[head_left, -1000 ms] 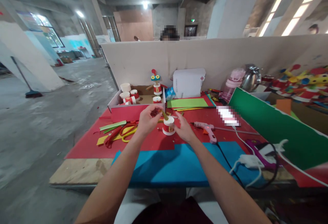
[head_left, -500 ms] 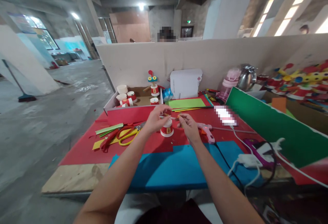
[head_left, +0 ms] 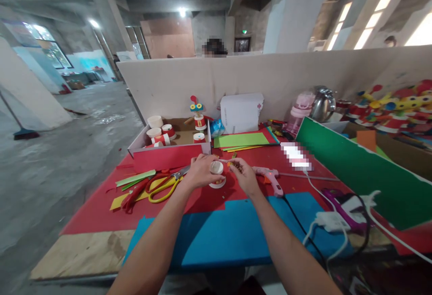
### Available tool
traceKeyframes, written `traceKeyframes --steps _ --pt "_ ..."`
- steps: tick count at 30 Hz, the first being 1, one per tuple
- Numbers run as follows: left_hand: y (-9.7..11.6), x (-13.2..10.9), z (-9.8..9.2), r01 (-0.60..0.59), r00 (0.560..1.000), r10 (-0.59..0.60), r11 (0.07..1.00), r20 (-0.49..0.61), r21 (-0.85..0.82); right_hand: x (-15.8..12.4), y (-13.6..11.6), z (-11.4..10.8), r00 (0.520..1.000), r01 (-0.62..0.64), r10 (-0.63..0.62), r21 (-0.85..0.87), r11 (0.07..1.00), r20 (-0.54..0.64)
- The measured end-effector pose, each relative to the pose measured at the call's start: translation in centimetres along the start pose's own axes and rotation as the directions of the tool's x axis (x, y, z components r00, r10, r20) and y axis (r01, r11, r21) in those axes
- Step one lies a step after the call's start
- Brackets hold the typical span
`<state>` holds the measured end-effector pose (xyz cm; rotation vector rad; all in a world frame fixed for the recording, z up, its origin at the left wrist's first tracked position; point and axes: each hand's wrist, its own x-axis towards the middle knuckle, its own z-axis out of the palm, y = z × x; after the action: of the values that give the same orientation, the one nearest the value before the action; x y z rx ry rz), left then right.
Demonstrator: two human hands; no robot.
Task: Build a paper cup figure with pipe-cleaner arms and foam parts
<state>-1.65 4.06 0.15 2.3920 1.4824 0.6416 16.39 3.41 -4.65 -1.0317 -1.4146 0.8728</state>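
My left hand (head_left: 200, 172) is closed around a small white paper cup with a red band (head_left: 216, 174) that stands upside down on the red sheet. My right hand (head_left: 243, 176) pinches a short brown coiled strip (head_left: 235, 165) just to the right of the cup. A pink glue gun (head_left: 272, 179) lies beside my right hand. Yellow-handled scissors (head_left: 166, 185) lie to the left of my left hand.
An open cardboard box (head_left: 161, 144) at the back holds more cups and a finished cup figure (head_left: 198, 117). Green and red paper sheets (head_left: 240, 140), a white box (head_left: 241, 112), a pink bottle (head_left: 299, 112) and a kettle (head_left: 322, 103) stand behind. A power strip with cables (head_left: 334, 220) lies right, by a green board (head_left: 357, 166).
My left hand came down from above the cup and closed around it. My right hand left the cup's side and picked up the coiled strip. The view shifted slightly.
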Motion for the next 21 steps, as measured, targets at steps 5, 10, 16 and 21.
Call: traceKeyframes --steps 5,10,16,21 --pt "-0.4 -0.2 -0.7 0.024 0.999 -0.023 0.999 0.027 -0.039 0.0 0.1 0.1 1.000 0.026 -0.026 -0.060 0.998 0.008" --pt "-1.8 -0.5 -1.8 -0.001 0.997 0.010 0.993 0.079 -0.121 -0.1 0.0 0.6 0.999 -0.006 0.006 -0.004 1.000 0.037" --pt "-1.7 -0.6 -1.1 -0.012 0.996 0.018 0.997 0.090 -0.073 -0.1 0.3 0.5 0.997 0.055 -0.051 -0.071 0.996 0.049" --pt "-1.2 -0.5 -0.6 -0.027 0.997 0.030 0.999 0.073 -0.043 -0.1 0.8 0.4 0.991 0.120 -0.112 -0.112 0.986 0.079"
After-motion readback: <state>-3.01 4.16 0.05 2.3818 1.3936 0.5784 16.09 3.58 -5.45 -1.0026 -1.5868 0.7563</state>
